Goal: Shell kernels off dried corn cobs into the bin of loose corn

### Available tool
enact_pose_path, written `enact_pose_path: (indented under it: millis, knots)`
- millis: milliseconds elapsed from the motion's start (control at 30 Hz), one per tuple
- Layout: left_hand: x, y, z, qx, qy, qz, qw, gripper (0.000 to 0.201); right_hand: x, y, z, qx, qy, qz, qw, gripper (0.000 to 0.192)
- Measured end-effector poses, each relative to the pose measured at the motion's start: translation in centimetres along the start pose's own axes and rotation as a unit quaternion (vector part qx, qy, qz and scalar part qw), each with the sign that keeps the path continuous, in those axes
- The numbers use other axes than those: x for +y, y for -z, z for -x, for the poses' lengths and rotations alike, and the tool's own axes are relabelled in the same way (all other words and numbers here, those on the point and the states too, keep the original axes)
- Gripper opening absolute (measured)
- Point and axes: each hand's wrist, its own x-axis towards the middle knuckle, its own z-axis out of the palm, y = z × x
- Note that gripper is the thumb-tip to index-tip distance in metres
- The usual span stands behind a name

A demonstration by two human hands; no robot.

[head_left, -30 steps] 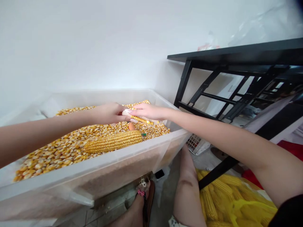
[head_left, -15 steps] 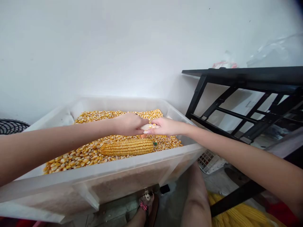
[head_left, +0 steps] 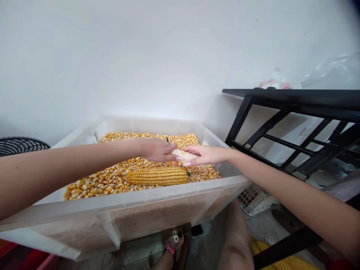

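Observation:
Both my hands meet over a translucent plastic bin (head_left: 157, 198) full of loose yellow corn kernels (head_left: 104, 180). My left hand (head_left: 156, 149) and my right hand (head_left: 206, 154) grip opposite ends of a nearly stripped pale corn cob (head_left: 184, 154), held level above the kernels. A thin dark tool tip shows just above my left fingers. A whole yellow ear of corn (head_left: 157, 175) lies on the kernels just in front of the hands, near the bin's front wall.
A black metal table frame (head_left: 281, 116) stands to the right of the bin. Below it lie a white gridded object (head_left: 250, 193) and more yellow ears (head_left: 261, 249). My leg and sandalled foot (head_left: 174, 247) are under the bin. A black fan grille (head_left: 17, 144) shows at the left.
The view has tilted up and left, bringing the fan grille into sight. The cob between my hands now shows mostly bare white; a second ago it still carried a row of yellow kernels.

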Motion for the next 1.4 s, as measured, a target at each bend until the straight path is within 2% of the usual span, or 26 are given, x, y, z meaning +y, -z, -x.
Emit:
enact_pose_path:
  millis: [67, 200, 367, 533, 667, 800, 933, 1033, 1100, 1167, 1233, 1333, 1400]
  knots:
    - [-0.4, -0.2, -0.1, -0.001, 0.006, -0.014, 1.0, 0.044, 0.2, 0.0, 0.2, 0.007, -0.014, 0.009, 1.0, 0.039]
    - [-0.9, -0.6, -0.4, 0.025, 0.004, -0.06, 0.998, 0.044, 0.2, -0.4, 0.3, 0.094, -0.014, 0.076, 0.993, 0.026]
    - [-0.8, -0.7, -0.5, 0.048, -0.006, -0.108, 0.993, 0.047, 0.1, -0.7, 0.0, 0.114, -0.031, 0.104, 0.987, 0.023]
    - [-0.6, 0.0, -0.6, 0.087, 0.0, -0.11, 0.99, 0.044, -0.1, -0.7, -0.5, 0.193, -0.07, 0.117, 0.972, 0.022]
    - [-0.3, 0.3, -0.7, 0.089, 0.03, -0.118, 0.989, 0.041, -0.6, -0.7, -0.5, 0.178, -0.073, 0.089, 0.977, 0.043]
    - [0.1, 0.4, -0.6, 0.098, 0.047, -0.132, 0.985, 0.031, -0.8, -0.8, -0.5, 0.166, -0.042, 0.071, 0.983, 0.036]
    - [0.5, 0.6, -0.7, 0.076, 0.045, -0.132, 0.987, 0.029, -0.5, -1.0, -0.9, 0.132, -0.021, 0.07, 0.989, 0.029]
    - [0.8, 1.0, -0.8, 0.059, 0.057, -0.127, 0.989, 0.032, -0.4, -1.2, -1.2, 0.175, -0.03, 0.12, 0.977, 0.023]
    - [0.8, 1.2, -0.8, 0.055, 0.06, -0.132, 0.988, 0.035, -0.5, -1.2, -1.1, 0.199, -0.041, 0.138, 0.97, 0.028]
    - [0.6, 1.3, -0.7, 0.049, 0.061, -0.131, 0.988, 0.035, -0.9, -0.9, -0.8, 0.16, -0.035, 0.088, 0.983, 0.041]
    - [0.3, 1.1, -0.6, 0.033, 0.061, -0.119, 0.99, 0.034, -1.2, -0.6, -0.3, 0.07, -0.014, -0.001, 0.997, 0.053]
    - [-0.1, 0.8, -0.4, 0.008, 0.063, -0.095, 0.993, 0.032, -1.2, -0.1, 0.3, -0.054, 0.024, -0.103, 0.993, 0.059]
    - [-0.3, 0.8, -0.3, -0.001, 0.064, -0.079, 0.995, 0.032, -0.8, -0.1, 0.4, -0.072, 0.032, -0.13, 0.988, 0.065]
